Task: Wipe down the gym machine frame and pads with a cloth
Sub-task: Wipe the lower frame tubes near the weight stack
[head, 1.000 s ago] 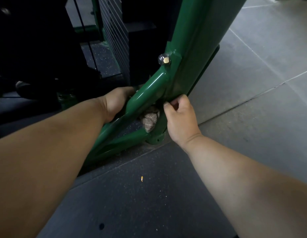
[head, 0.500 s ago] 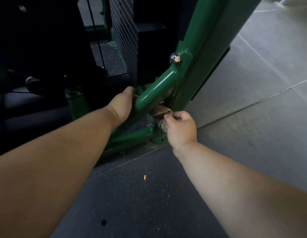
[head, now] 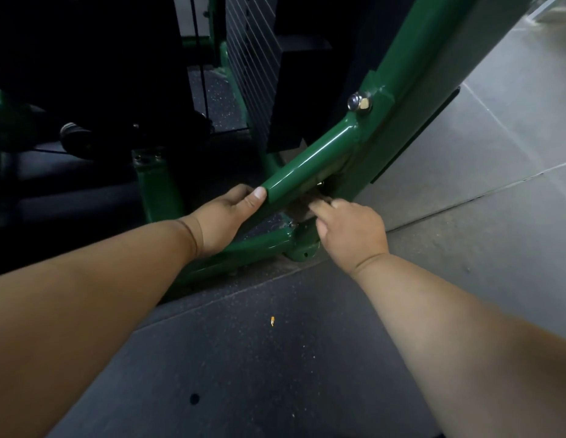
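brace (head: 310, 167) slants up-right, l hand (head: 224, 216) gripping.

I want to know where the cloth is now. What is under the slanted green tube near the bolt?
Under the slanted green tube a brownish cloth shows, with the right hand on it. Tube and fingers cover most of the cloth. The left hand grips the tube lower down.
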Demonstrator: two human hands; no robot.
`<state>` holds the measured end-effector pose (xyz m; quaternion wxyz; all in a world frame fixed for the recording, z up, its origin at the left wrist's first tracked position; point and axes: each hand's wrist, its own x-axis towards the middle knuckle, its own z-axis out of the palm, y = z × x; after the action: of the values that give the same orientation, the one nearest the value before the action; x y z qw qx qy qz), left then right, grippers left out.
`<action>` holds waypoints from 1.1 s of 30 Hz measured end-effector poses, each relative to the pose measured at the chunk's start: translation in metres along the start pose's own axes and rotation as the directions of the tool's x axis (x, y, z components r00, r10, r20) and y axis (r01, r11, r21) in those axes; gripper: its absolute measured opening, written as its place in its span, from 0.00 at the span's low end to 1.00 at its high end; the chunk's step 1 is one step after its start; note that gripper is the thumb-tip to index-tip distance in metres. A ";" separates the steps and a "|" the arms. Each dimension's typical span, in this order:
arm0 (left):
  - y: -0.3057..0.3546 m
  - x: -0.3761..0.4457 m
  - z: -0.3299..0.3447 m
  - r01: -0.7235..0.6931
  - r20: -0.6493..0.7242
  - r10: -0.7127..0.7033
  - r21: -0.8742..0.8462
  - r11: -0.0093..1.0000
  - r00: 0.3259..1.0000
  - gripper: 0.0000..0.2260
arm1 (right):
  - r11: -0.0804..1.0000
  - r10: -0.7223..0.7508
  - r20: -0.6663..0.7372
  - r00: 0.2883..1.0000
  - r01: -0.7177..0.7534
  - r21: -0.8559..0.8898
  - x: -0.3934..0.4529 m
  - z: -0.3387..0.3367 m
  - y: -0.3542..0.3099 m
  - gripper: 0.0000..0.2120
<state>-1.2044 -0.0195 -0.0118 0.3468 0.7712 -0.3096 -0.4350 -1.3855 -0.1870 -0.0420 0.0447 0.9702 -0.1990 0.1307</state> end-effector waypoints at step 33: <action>-0.018 0.012 0.007 -0.031 -0.044 0.024 -0.172 0.985 0.999 0.24 | 0.974 0.225 0.570 0.790 -0.163 -0.158 0.010 0.033 -0.030 0.20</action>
<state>-1.2020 -0.0206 -0.0349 0.4244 0.7429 -0.2741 -0.4392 -1.3566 -0.1680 -0.0719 0.0164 0.9341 -0.3079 -0.1799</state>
